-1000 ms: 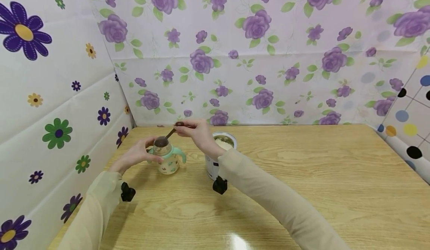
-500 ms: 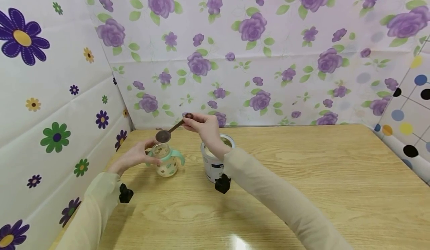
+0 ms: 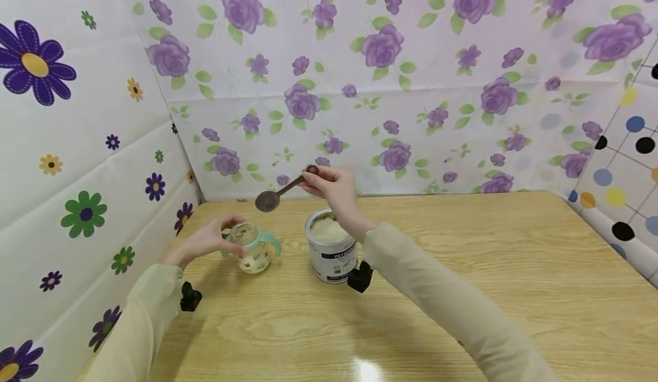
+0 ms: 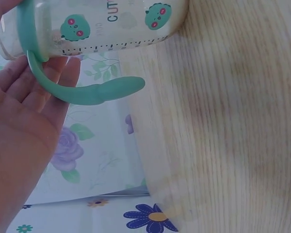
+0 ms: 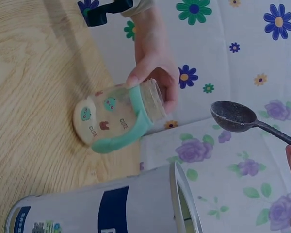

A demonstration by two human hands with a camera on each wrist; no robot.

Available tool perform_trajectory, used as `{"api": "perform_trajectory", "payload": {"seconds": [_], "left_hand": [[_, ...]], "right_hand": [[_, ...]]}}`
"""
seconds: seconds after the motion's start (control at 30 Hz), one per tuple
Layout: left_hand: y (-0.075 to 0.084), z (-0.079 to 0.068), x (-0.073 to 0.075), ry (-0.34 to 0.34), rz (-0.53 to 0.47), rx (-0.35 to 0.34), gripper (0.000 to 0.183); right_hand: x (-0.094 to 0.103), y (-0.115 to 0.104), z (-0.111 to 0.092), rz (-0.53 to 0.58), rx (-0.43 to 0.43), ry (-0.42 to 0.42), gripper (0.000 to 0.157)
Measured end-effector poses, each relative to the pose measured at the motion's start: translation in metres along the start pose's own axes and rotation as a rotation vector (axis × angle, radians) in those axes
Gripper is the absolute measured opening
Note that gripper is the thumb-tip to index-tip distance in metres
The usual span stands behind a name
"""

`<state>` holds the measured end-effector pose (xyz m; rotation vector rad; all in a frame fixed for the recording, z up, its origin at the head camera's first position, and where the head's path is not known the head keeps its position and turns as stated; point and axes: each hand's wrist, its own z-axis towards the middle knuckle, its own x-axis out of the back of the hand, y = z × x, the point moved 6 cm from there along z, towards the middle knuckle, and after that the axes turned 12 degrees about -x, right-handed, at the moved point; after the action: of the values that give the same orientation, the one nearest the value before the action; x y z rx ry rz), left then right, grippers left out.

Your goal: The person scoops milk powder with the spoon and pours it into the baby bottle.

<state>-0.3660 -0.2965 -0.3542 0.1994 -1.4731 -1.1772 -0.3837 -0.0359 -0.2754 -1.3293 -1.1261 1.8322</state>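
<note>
My left hand (image 3: 216, 239) grips a clear baby bottle (image 3: 255, 259) near its neck, thumb on one side and fingers round the other. The bottle stands upright and uncapped on the table, with mint green handles (image 4: 97, 92) and pale powder low inside. Between thumb and fingers, my right hand (image 3: 334, 191) pinches the end of a dark brown spoon (image 3: 268, 201). The spoon's bowl hangs in the air above and right of the bottle's mouth, with only a dusting of powder in it (image 5: 233, 116). Below the right hand stands an open can (image 3: 331, 256) filled with cream-coloured powder (image 3: 329, 230).
The wooden table (image 3: 462, 268) reaches back to a wall covering (image 3: 411, 113) printed with purple roses. A flower-printed covering (image 3: 77, 159) runs close along the left, beside the left arm. At the right is a dotted covering (image 3: 627, 199).
My right hand has lifted the spoon out of the bottle's mouth and carried it up and right, over toward the can. The left hand keeps its grip on the bottle.
</note>
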Motion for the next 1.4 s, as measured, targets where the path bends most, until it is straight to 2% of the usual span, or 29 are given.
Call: {"api": "perform_trajectory", "payload": {"seconds": [0.23, 0.47, 0.63, 0.93, 1.17, 1.4], "left_hand": [[0.0, -0.003, 0.0, -0.017, 0.035, 0.031, 0.065], [0.0, -0.003, 0.0, -0.028, 0.071, 0.042, 0.069], [0.002, -0.002, 0.0, -0.032, 0.062, 0.026, 0.07], [0.007, -0.002, 0.001, -0.027, 0.049, -0.012, 0.073], [0.021, 0.004, 0.007, -0.01, -0.017, -0.044, 0.076], [0.045, 0.017, 0.009, 0.006, -0.009, -0.114, 0.073]], "right_hand": [[0.013, -0.004, -0.002, -0.026, 0.014, 0.047, 0.022], [0.025, -0.005, 0.001, -0.007, 0.025, 0.053, 0.017], [0.03, -0.012, -0.002, 0.0, -0.006, 0.087, 0.02], [0.043, -0.019, -0.006, -0.011, 0.005, 0.102, 0.017], [0.051, -0.027, -0.009, -0.009, 0.011, 0.103, 0.019], [0.063, -0.032, -0.011, -0.026, 0.03, 0.101, 0.023]]}}
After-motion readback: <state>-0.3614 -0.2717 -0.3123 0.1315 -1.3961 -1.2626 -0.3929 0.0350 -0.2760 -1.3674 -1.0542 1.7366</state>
